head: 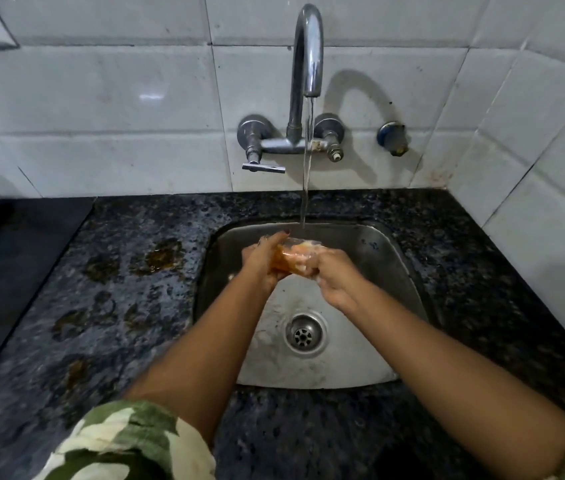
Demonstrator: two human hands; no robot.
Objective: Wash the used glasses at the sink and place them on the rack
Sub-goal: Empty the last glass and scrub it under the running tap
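Glass [300, 256], a clear tumbler tinted orange with suds on it, sits over the stainless steel sink basin [378, 258], just in front of the thin water stream [305, 188] falling from the curved chrome tap [309, 46]. My left hand [262, 259] curls around one end; my right hand [329, 277] wraps the other end, fingers closed on it. Risk: soapy walls could slip through wet fingers and strike the steel. The long axis lies roughly level, left to right; which end is the mouth I cannot tell. No rack is visible.
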